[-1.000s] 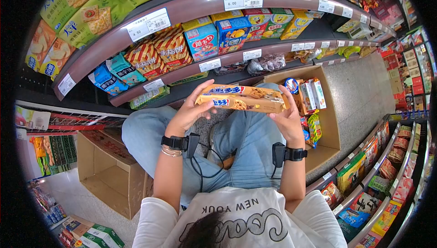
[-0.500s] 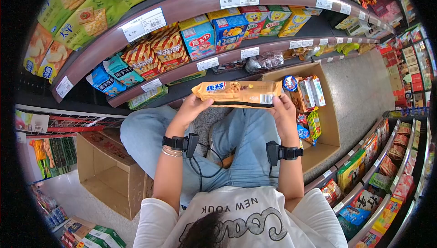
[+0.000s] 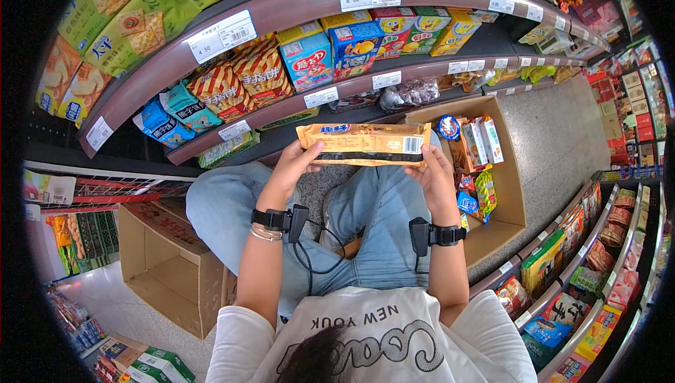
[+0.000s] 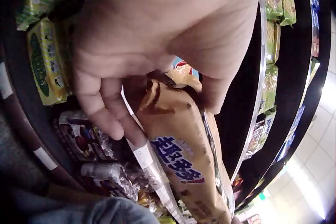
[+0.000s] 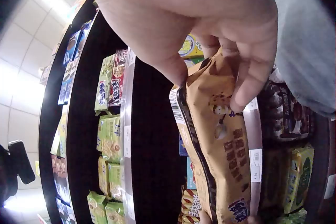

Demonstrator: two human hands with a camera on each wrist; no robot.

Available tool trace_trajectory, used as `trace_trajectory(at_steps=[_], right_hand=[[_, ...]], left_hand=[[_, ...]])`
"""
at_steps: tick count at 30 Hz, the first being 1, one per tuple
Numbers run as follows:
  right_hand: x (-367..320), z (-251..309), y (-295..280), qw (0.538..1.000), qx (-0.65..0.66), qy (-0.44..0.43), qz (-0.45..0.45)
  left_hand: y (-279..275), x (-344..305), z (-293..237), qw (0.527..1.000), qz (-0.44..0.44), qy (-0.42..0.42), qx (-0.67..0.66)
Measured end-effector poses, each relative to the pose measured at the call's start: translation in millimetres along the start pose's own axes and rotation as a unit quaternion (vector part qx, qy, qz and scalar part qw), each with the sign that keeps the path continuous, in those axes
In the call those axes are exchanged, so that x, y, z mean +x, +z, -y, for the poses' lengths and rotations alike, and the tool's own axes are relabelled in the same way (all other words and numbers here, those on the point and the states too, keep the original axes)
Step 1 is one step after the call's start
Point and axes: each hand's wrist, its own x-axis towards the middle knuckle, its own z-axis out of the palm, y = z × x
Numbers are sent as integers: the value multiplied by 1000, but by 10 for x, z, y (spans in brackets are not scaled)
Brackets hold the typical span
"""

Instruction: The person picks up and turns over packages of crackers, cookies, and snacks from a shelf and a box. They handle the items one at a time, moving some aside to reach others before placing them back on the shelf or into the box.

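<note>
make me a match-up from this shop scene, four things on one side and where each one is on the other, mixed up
Things:
1 cookie pack
2 snack box
3 empty box
4 striped bags

Places:
a on the floor, at the person's left
b held between the left hand and the right hand
c on a shelf
d on the floor, at the person's right

Pairs: 1-b, 2-d, 3-a, 4-c
</note>
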Motion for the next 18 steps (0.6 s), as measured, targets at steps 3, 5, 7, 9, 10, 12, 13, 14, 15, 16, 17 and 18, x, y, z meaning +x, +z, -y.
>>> trace_trajectory(at_steps=[3, 5, 7, 9, 10, 12, 13, 14, 15, 16, 17, 18], right_hand=[[3, -12, -27, 1000, -19, 5, 11], [-23, 18, -8, 998, -54, 3, 19], [-52, 55, 53, 998, -52, -8, 36], [-78, 84, 96, 998, -46, -17, 50], [-92, 92, 109, 997, -41, -20, 55], [-79, 68, 94, 996, -42, -36, 69], [-42, 24, 51, 995, -48, -49, 78], [-20, -1, 28, 993, -53, -62, 87], [-25, 9, 38, 992, -55, -70, 88], [-40, 29, 59, 991, -56, -78, 88], [-54, 52, 79, 991, -58, -85, 89], [-70, 76, 95, 991, -47, -85, 96]], left_hand=[[19, -8, -10, 1000, 8, 13, -25], [50, -22, -30, 997, 13, 30, -66], [65, -22, -44, 991, 18, 48, -123], [31, -5, -35, 994, 12, 48, -102], [19, -2, -34, 995, 9, 48, -92], [52, -25, -63, 991, 17, 68, -111], [75, -44, -95, 989, 21, 77, -121], [86, -61, -117, 989, 23, 84, -116], [95, -79, -136, 989, 24, 90, -112], [104, -93, -150, 989, 25, 97, -108], [112, -100, -163, 988, 33, 98, -119], [119, -101, -177, 986, 41, 99, -129]])
